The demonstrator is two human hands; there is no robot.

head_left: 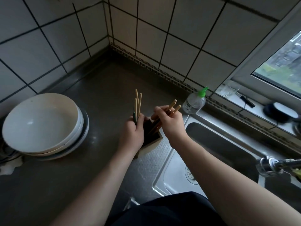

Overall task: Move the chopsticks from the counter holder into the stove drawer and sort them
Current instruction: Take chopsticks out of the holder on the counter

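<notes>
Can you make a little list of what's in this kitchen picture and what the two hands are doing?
place: kitchen counter corner beside a sink
left hand: closed round a bunch of pale chopsticks, upright
right hand: closed round browner chopsticks, their lower ends in the holder
holder: dark inside, between the hands
bowls: white stack, left of the hands
bottle: clear, green cap, by the sink
drawer: not in view

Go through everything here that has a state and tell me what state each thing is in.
Left hand: shut on upright chopsticks.
Right hand: shut on tilted chopsticks.
Holder: on the counter, open-topped.
Bowls: stacked, top one empty.
Soap bottle: upright.
Sink: no dishes visible.
</notes>
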